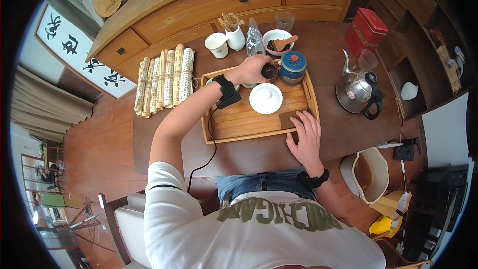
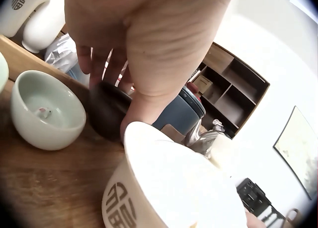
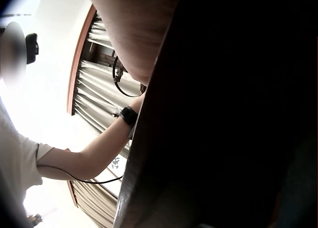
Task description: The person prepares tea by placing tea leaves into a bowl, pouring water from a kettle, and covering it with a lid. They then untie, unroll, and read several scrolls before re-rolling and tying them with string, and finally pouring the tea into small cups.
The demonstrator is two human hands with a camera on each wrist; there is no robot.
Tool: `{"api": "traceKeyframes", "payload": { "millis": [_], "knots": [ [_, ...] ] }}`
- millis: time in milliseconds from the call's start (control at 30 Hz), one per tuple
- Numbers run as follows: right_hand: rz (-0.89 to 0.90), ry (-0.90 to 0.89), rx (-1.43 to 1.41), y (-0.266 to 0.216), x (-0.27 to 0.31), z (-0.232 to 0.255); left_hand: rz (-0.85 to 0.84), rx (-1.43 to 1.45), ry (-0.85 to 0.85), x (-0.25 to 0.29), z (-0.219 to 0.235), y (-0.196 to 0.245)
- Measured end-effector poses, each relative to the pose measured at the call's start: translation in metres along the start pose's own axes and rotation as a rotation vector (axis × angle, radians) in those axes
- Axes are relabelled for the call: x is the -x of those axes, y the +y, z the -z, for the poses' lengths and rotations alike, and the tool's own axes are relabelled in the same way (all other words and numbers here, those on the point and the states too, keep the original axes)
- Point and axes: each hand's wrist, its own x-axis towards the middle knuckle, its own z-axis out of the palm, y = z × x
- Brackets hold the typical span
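Observation:
In the head view my left hand (image 1: 251, 69) reaches over the back of the wooden tea tray (image 1: 234, 127) and holds a small dark brown cup (image 1: 270, 72). The left wrist view shows thumb and fingers round that cup (image 2: 107, 111). A pale green cup (image 2: 47, 109) stands beside it on the tray. Just in front is a white lidded gaiwan (image 1: 266, 98), and a blue tea canister (image 1: 293, 67) with a red knob stands to the right. My right hand (image 1: 306, 137) rests with spread fingers on a folded brown cloth (image 1: 287, 120) at the tray's front right corner.
Bamboo scrolls (image 1: 167, 77) lie left of the tray. Behind it stand a white cup (image 1: 216, 45), a white vase (image 1: 235, 38) of tools and a bowl (image 1: 275, 36) with a wooden scoop. A steel kettle (image 1: 354, 92) and red tin (image 1: 366, 32) are at right. A cable hangs from my left wrist.

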Motion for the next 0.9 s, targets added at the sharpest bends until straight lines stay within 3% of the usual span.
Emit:
{"api": "traceKeyframes", "payload": {
  "millis": [167,467,567,700,900],
  "knots": [
    [-0.01,-0.005,-0.011,-0.001,0.0,0.0,0.026,-0.087,-0.024,0.003,-0.001,0.005],
    [-0.003,-0.009,0.013,0.001,-0.001,-0.001,-0.072,-0.058,-0.017,0.007,0.004,-0.002],
    [-0.006,-0.012,0.013,0.001,0.0,-0.002,0.037,0.147,0.081,0.023,0.031,0.006],
    [-0.003,-0.025,0.019,0.0,-0.002,0.0,0.173,0.084,0.306,0.057,0.062,0.006],
    [0.022,-0.049,0.023,0.0,-0.003,-0.002,0.126,-0.146,0.165,0.091,0.04,0.007]
  ]
}}
